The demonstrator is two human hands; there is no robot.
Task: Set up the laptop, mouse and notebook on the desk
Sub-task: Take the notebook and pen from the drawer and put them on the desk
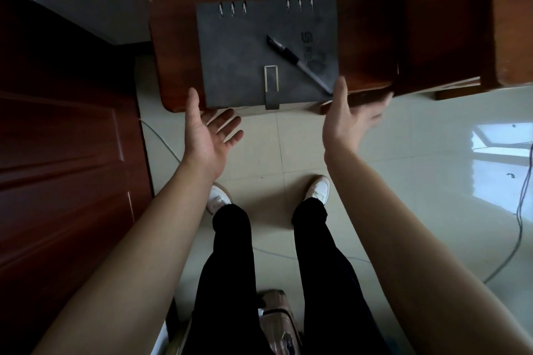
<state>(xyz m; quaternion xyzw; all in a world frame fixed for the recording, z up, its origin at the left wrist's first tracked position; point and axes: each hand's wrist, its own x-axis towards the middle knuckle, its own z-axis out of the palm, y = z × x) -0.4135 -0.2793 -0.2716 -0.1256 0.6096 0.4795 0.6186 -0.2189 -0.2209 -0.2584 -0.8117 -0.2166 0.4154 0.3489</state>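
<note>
- The closed dark grey ring-bound notebook (259, 52) lies at the reddish-brown wooden desk's (375, 8) near edge.
- A black pen (298, 62) rests across its cover.
- Left hand (212, 131) and right hand (346, 121) hover spread, empty, flanking the notebook.

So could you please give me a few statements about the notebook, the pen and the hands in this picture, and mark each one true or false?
1. The notebook lies closed on the desk. True.
2. The pen stands upright in a cup. False: it lies slantwise on the notebook's cover.
3. The left hand holds the pen. False: it is open and empty, just below the desk's near edge.
4. The right hand is open, beside the notebook's near right corner. True.
5. A laptop sits open on the desk. False: no laptop is in view.
</note>
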